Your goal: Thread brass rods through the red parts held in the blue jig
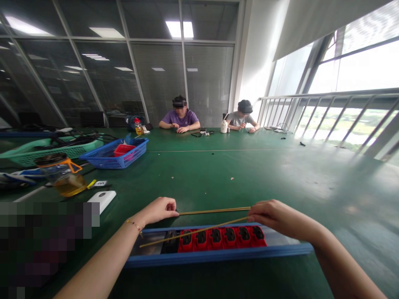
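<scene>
Thin yellow sticks or wires (215,211) stretch between my two hands above the green table. My left hand (163,209) pinches their left end, fingers closed. At the other end, my right hand (264,212) is closed round them. Another yellow length (193,231) slants from my right hand down to the left, across a blue-edged tray (218,252). In the tray lies a row of several red holders (215,240) with black parts in them, and a black block (170,242) at the row's left end.
Left of my hands are a white device (104,200), a jar of amber liquid (67,178), a blue basket (118,155) and a green basket (59,149). Two people (180,118) sit across the table (199,174), near a white bottle (223,126).
</scene>
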